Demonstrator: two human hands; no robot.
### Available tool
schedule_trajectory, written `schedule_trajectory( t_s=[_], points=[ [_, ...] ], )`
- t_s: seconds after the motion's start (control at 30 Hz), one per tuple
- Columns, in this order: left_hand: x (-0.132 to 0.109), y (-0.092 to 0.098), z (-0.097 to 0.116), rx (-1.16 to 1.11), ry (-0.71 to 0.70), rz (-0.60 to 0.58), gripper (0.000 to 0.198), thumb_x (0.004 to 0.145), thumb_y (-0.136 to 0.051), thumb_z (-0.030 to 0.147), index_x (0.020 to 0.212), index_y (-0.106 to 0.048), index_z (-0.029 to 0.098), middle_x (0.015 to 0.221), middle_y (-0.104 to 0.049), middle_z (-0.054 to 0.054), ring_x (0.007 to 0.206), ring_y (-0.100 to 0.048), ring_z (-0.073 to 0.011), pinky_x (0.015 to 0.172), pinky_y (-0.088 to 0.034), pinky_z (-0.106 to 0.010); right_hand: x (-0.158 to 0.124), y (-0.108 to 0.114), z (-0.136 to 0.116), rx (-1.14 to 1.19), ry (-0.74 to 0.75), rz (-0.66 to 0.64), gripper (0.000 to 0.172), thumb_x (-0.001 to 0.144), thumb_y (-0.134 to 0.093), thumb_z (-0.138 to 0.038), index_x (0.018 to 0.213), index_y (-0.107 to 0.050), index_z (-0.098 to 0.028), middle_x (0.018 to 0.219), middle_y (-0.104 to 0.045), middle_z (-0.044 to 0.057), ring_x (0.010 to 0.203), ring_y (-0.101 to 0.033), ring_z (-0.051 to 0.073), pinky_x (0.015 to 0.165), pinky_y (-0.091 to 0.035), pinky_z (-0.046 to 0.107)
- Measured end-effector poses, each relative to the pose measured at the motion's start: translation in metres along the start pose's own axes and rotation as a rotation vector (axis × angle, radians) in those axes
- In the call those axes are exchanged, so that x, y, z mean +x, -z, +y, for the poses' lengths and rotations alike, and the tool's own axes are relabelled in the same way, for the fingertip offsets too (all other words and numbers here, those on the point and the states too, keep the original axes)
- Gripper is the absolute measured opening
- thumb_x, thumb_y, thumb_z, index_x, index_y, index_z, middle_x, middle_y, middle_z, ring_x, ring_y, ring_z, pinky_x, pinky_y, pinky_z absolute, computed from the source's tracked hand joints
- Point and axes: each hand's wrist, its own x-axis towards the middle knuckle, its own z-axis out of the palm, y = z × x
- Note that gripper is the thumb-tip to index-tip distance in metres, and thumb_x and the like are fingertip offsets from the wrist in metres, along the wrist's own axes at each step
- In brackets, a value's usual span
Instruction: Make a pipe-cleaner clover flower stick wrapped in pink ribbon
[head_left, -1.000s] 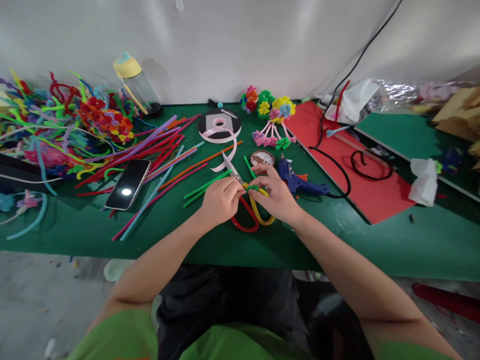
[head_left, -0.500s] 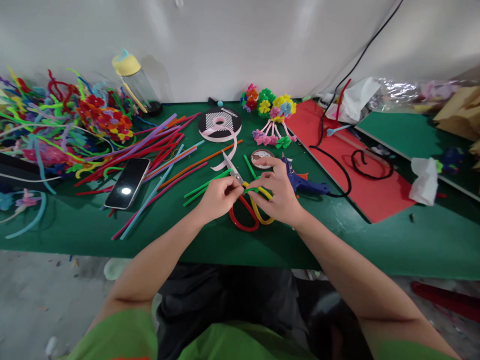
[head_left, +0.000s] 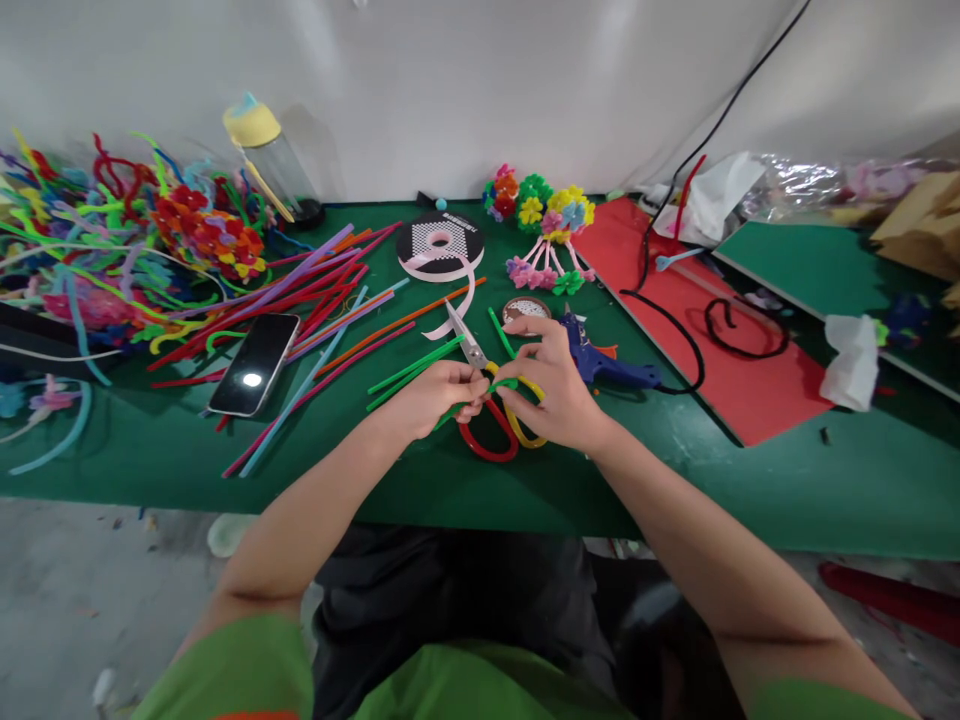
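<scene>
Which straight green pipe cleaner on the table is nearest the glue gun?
The green pipe cleaner right of the scissor blades; the other straight green ones lie left of them.

Phone (head_left: 259, 360) laid face up on green table (head_left: 172, 455), bright reflection caught in dark screen; transparent bottle with yellow lid (head_left: 276, 170) set near pale wall (head_left: 465, 100); ribbon spool (head_left: 440, 258) laid flat, checkered label shown, pale ribbon (head_left: 472, 293) trailed from it; red board (head_left: 742, 385) placed aslant on right; crumpled white tissue (head_left: 850, 362) seen near its corner; clear plastic wrap (head_left: 795, 190) and brown paper (head_left: 926, 225) heaped toward far right; grey floor (head_left: 60, 600) strewn with small scraps.
</scene>
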Motion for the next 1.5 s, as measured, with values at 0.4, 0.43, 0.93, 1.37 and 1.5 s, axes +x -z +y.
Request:
schedule_trajectory(
  t_s=[0.4,0.43,0.93,1.37,1.5],
  points=[
    [0.003,0.003,-0.009,0.761,-0.648,0.499,0.016,0.083,-0.049,0.027,0.070,-0.049,0.016,0.064,-0.052,0.000,0.062,-0.050,-0.0100,0.060,-0.041,-0.023,0.004,0.000,0.004,0.305,-0.455,0.057,0.021,0.081,-0.051,-0.034,0.070,-0.061,-0.019,0.106,-0.045,0.007,0.105,-0.048,0.022,0.078,-0.048,0.036],
    [0.003,0.002,-0.011,0.885,-0.758,0.529,0.014,0.083,-0.048,0.024,0.071,-0.049,0.017,0.067,-0.054,-0.001,0.066,-0.052,-0.0107,0.062,-0.042,-0.024,0.004,0.000,0.003,0.349,-0.475,0.027,0.023,0.081,-0.051,-0.035,0.069,-0.062,-0.019,0.106,-0.045,0.007,0.106,-0.048,0.022,0.078,-0.048,0.035],
    [0.006,0.007,-0.024,1.366,-1.031,0.431,0.014,0.085,-0.042,0.015,0.075,-0.052,0.016,0.072,-0.059,-0.005,0.068,-0.056,-0.0138,0.062,-0.045,-0.026,0.002,-0.005,0.003,0.340,-0.440,0.003,0.006,0.074,-0.055,-0.021,0.072,-0.060,-0.018,0.109,-0.049,0.009,0.096,-0.054,0.019,0.068,-0.050,0.033],
    [0.003,0.000,-0.015,1.100,-0.772,0.381,0.012,0.079,-0.050,0.014,0.067,-0.049,0.016,0.064,-0.055,0.000,0.062,-0.052,-0.0105,0.057,-0.040,-0.022,0.001,-0.006,0.003,0.135,-0.314,0.035,0.004,0.071,-0.057,-0.017,0.069,-0.059,-0.018,0.109,-0.047,0.009,0.105,-0.049,0.023,0.078,-0.048,0.041],
    [0.005,0.000,-0.015,1.066,-0.814,0.472,0.009,0.081,-0.049,0.016,0.072,-0.051,0.015,0.069,-0.058,-0.002,0.067,-0.054,-0.0111,0.061,-0.043,-0.023,0.002,-0.008,0.003,0.275,-0.466,0.053,0.009,0.075,-0.056,-0.026,0.078,-0.059,-0.018,0.093,-0.056,0.007,0.081,-0.057,0.018,0.060,-0.048,0.031]
  ],
)
